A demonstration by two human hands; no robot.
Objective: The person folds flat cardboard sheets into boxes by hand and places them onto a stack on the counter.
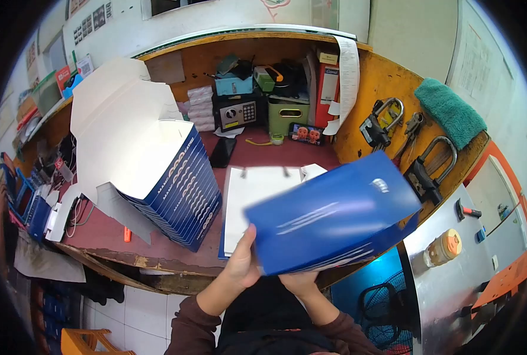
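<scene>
A blue cardboard box (334, 213) with white lettering and a small white emblem is held tilted above the desk's front edge, slightly blurred. My left hand (243, 260) grips its near left corner, thumb up along the end. Beneath the box's lower edge is my right hand (299, 281), supporting it, with the fingers hidden under the cardboard. Partly covered by the box, white papers (248, 186) lie on the desk. To the left stands a tall stack of nested blue cartons (183, 183), white inside, with the top one's flaps (118, 94) standing up.
At the back of the red desktop (269, 154) are a small safe (238, 114), a green bin (288, 112), a red binder (327, 89) and phones. Padlocks (382, 121) and a green towel (451, 112) hang on the right partition. A bottle (443, 248) stands on a metal table.
</scene>
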